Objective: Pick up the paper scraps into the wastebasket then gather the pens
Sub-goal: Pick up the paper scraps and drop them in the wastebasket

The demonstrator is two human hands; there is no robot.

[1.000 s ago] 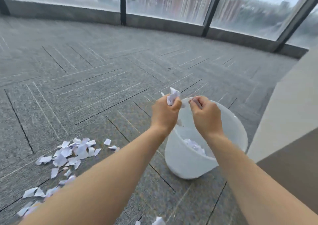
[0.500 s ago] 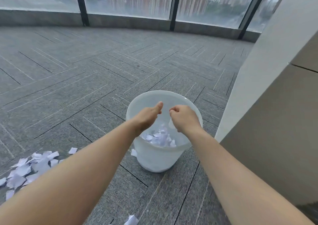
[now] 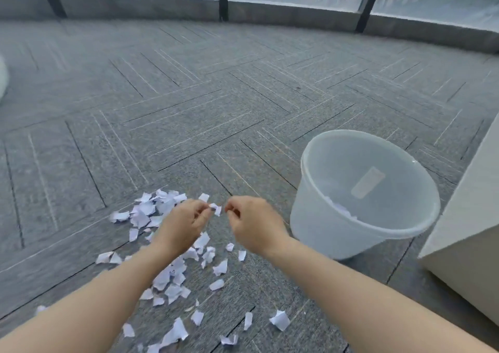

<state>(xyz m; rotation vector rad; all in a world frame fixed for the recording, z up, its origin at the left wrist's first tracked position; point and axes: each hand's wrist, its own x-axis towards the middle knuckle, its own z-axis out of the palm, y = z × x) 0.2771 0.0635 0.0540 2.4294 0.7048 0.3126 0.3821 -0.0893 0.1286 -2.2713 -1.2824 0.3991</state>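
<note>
Paper scraps (image 3: 167, 274) are found strewn over the grey carpet floor (image 3: 189, 115), in a loose heap beneath the left forearm and in scattered singles toward the near edge of the view. A few more are seen through the wall of the wastebasket (image 3: 361, 196), which stands upright on the floor to the right of the heap, beside a pale cabinet (image 3: 469, 234). No pens are visible.

Both hands are held above the heap, close together. The left hand (image 3: 183, 225) is loosely curled, thumb and forefinger nearly closed; a small scrap (image 3: 216, 209) sits at its fingertips, but whether it is pinched or merely lies on the floor behind cannot be told. The right hand (image 3: 256, 225) is likewise curled, fingertips drawn together, with nothing visibly held.

Risks noted:
- The scraps are thin, torn and irregular, some curled, some flat against the pile; flat pieces are judged hard to lift from the rough weave and liable to be missed.
- Light paper is judged likely to slip from a full handful on the way across to the wastebasket, so that pieces are scattered afresh.
- The wastebasket is of thin translucent white plastic, round and tapered to a narrower base; it is judged easy to tip if its rim is knocked.
</note>
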